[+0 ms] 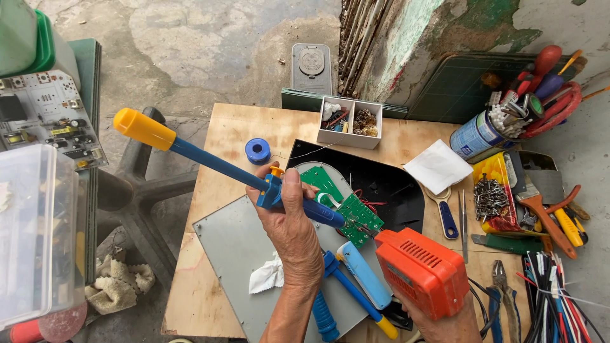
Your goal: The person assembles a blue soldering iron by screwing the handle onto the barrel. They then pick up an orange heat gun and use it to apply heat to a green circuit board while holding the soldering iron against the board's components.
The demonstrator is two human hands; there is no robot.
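my left hand (289, 219) grips the blue solder sucker (222, 166), tip on the green circuit board (359, 219) at frame centre. right hand (445, 321) holds the orange soldering gun (419, 270). keep both tips on one joint, steady.

A circuit board (346, 204) is placed on a dark panel (394, 190) in the middle of a wooden table (210, 292). Behind it, a two-compartment box (349, 130) is set, with a solder spool (257, 151) to its left. Right of the panel, tweezers (464, 222) and a tray of screws (492, 200) are laid; a tool can (476, 136) is found behind them.
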